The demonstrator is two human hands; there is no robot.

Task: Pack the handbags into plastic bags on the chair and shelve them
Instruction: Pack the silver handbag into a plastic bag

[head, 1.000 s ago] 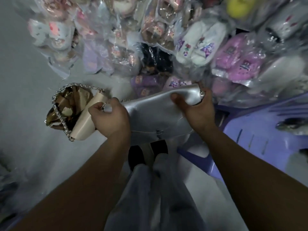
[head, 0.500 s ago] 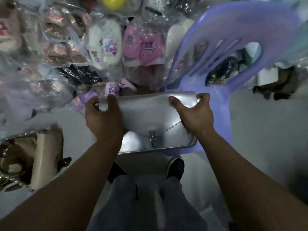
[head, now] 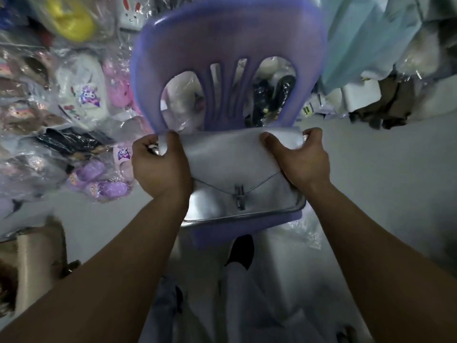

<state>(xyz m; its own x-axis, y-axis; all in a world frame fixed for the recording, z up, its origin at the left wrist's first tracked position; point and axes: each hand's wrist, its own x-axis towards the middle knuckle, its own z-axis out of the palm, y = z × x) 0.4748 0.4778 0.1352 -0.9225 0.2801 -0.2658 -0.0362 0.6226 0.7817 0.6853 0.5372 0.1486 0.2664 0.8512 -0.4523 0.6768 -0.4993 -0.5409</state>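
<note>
Both hands, left point(head: 160, 167) and right point(head: 300, 159), clench the handbag point(head: 237, 169) ends; keep it level, chair point(head: 230, 45) at 12 o'clock.

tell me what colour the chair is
Purple, or lilac. The chair shows best in the head view, behind the handbag.

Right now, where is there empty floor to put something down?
Bare grey floor lies right of the purple chair, below the blue cloth pile. Another patch sits between the bagged slippers and the beige handbag. The left side is crowded.
</note>
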